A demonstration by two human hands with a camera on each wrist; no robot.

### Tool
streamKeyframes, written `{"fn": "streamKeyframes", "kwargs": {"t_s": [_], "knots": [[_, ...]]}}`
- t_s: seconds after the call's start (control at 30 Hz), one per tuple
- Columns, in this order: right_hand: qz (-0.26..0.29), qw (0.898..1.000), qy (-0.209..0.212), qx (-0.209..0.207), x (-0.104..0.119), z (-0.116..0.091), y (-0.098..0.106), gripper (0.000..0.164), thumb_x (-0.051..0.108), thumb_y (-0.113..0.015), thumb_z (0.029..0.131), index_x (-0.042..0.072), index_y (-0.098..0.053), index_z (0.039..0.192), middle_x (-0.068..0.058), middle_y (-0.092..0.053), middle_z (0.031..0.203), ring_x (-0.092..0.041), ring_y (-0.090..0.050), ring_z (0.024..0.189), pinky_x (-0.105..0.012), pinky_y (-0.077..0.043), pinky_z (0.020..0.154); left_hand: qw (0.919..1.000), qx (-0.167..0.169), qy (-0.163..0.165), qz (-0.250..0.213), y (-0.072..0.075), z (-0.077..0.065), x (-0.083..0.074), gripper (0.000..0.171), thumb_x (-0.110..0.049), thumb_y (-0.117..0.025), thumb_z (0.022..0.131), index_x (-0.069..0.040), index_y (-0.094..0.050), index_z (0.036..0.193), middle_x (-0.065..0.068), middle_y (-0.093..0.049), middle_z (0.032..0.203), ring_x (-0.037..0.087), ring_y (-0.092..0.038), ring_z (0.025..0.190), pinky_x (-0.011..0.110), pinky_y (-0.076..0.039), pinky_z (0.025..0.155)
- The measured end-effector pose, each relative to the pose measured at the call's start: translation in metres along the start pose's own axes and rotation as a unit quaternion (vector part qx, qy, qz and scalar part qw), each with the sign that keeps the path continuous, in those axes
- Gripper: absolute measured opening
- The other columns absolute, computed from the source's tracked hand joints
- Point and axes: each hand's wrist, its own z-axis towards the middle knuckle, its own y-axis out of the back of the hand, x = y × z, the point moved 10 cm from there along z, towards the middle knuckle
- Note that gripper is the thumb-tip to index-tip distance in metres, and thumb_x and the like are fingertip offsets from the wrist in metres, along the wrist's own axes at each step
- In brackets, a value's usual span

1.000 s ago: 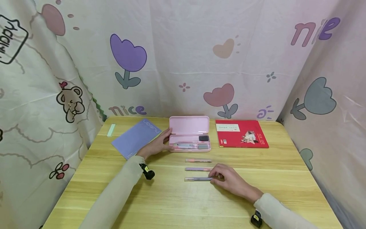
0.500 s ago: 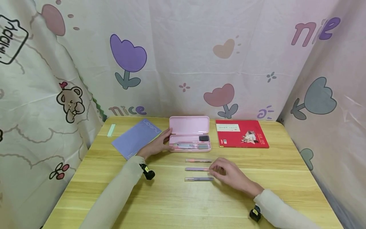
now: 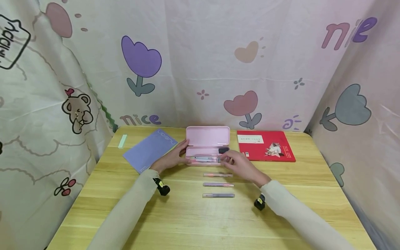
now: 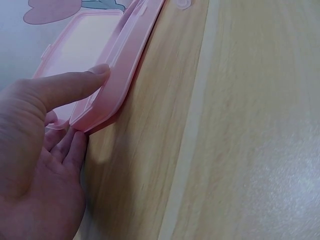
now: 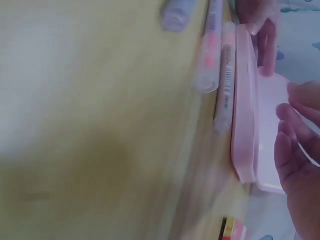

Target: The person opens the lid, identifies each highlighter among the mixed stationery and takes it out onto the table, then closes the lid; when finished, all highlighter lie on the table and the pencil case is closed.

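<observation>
A pink pencil case [image 3: 207, 136] lies with its lid back; pens [image 3: 203, 158], a black item [image 3: 223, 150] and a partly covered grey block sit inside. My left hand [image 3: 171, 160] holds the case's left end, the thumb on its front rim [image 4: 102, 82] and the other fingers round the end. My right hand [image 3: 242, 166] is over the right end, fingers loosely bent, fingertips close to the grey block. Nothing shows between those fingers [image 5: 285, 145]. Three capped markers lie in parallel before the case: an orange-tipped one [image 3: 218, 175], a lilac one [image 3: 218, 184] and a grey-violet one [image 3: 218, 196].
To the left of the case are a blue notebook [image 3: 150, 149], partly under the left forearm's reach, and a pale green strip [image 3: 123, 141]. A red book [image 3: 265, 146] lies right of the case. Patterned cloth [image 3: 187, 69] hangs behind the table.
From the markers, my right hand has moved away and up to the right end of the pencil case. The left hand stays on the case, and the three markers keep their places.
</observation>
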Motion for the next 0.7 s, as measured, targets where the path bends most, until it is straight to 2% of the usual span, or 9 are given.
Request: {"fn": "streamKeyframes", "kwargs": {"t_s": [0.1,0.23,0.47,0.7], "knots": [[-0.012,1.0,-0.005,0.02,0.002,0.013,-0.011,0.027,0.016,-0.077,0.103,0.012,-0.078,0.129,0.002,-0.074,0.113,-0.016,-0.062,0.098,-0.029,-0.059,0.087,1.0,-0.002,0.0,0.003,0.001,0.0,0.0,0.115,-0.035,-0.084,0.097,-0.018,-0.004,0.177,0.008,0.006,0.186,0.034,-0.011,0.171,0.05,-0.012,0.14],[-0.06,0.998,0.005,0.035,0.004,0.025,-0.024,0.026,0.017,-0.077,0.103,0.014,-0.078,0.129,0.003,-0.075,0.116,-0.016,-0.061,0.101,-0.034,-0.06,0.093,1.0,-0.001,-0.003,0.006,0.0,0.0,-0.001,0.115,-0.033,-0.084,0.096,-0.017,-0.004,0.177,0.008,0.006,0.186,0.033,-0.012,0.171,0.049,-0.012,0.14],[-0.172,0.983,0.047,0.039,0.014,0.034,-0.036,0.026,0.019,-0.077,0.103,0.01,-0.079,0.128,-0.006,-0.076,0.121,-0.02,-0.065,0.109,-0.04,-0.062,0.101,0.9999,-0.003,-0.004,0.01,0.0,-0.002,-0.004,0.114,-0.033,-0.084,0.097,-0.017,-0.004,0.177,0.007,0.006,0.186,0.032,-0.007,0.172,0.049,-0.009,0.14],[-0.196,0.979,0.042,0.031,0.014,0.034,-0.035,0.025,0.02,-0.082,0.1,0.012,-0.08,0.123,-0.005,-0.074,0.121,-0.021,-0.063,0.111,-0.039,-0.061,0.104,1.0,0.0,-0.004,-0.009,-0.002,-0.002,-0.004,0.114,-0.031,-0.084,0.097,-0.016,-0.003,0.177,0.008,0.007,0.186,0.034,-0.013,0.171,0.049,-0.014,0.14]]}}
